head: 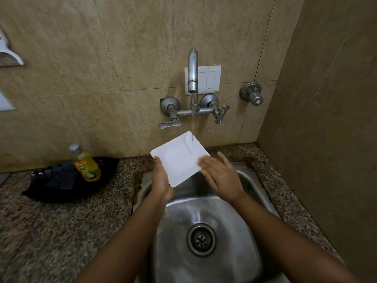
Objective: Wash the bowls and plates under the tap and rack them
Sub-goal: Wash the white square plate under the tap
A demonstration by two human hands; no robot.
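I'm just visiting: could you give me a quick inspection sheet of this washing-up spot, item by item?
Surface: speckled granite counter around a steel sink.
Job's things: one white square plate held over the sink under the running tap; no rack seen.
Clutter: yellow dish-soap bottle on a black cloth.
Grippers: left hand grips the plate's edge; right hand lies flat on its right side.
Cables: nothing seen.
Surroundings: beige tiled wall, white switch plate behind the tap.

The speckled granite table (61, 231) runs along the tiled wall, with a steel sink (251, 193) sunk into its right part. Near its back edge on the left lies a black tray (61, 186). A yellow dish-soap bottle (86, 164) stands on that tray.
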